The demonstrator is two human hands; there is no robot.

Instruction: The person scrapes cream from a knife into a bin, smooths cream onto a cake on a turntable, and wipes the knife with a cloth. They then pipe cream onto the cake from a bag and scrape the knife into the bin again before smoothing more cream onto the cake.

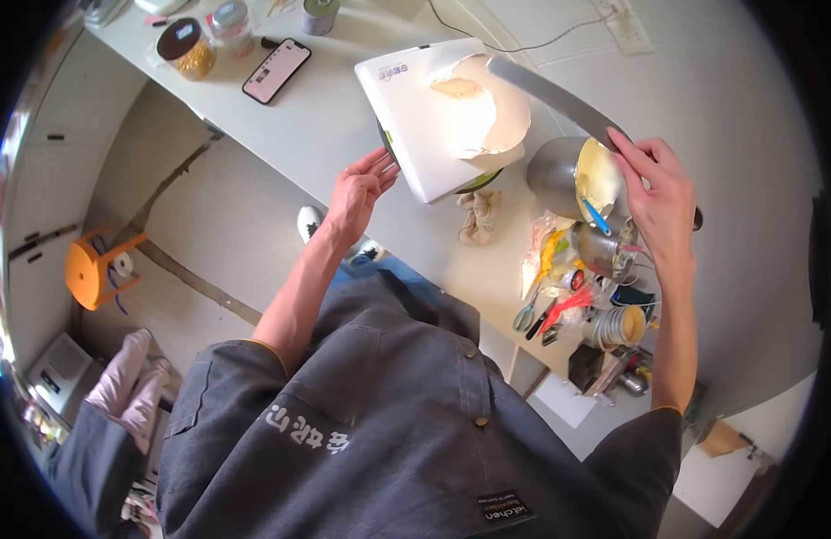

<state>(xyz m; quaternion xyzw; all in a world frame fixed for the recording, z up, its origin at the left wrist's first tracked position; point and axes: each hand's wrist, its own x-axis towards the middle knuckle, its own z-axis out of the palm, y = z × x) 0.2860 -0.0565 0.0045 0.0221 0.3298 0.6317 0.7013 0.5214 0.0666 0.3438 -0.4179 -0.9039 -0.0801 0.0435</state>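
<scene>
My right hand [656, 184] is closed round a long icing spatula [559, 97], its metal blade reaching left to the top of a cake [510, 103]. White cream covers the cake, with an uneven rim and a strongly lit side. The cake rests on a white square board [406, 108]. Beneath the board, the edge of a dark and green turntable [388, 142] shows. My left hand [366, 191] is at that edge, fingers stretched out and nothing held in them. Just below my right hand, a steel bowl [552, 175] of pale yellow cream holds a blue scraper [596, 216].
A crumpled cloth [477, 217] lies near the table's front edge. Right of it are a second steel bowl [597, 251], piping bags, scissors [523, 316] and other tools. A phone [277, 71], jars and a can [319, 15] stand leftward. Another person's legs [119, 386] show lower left, near an orange stool [88, 272].
</scene>
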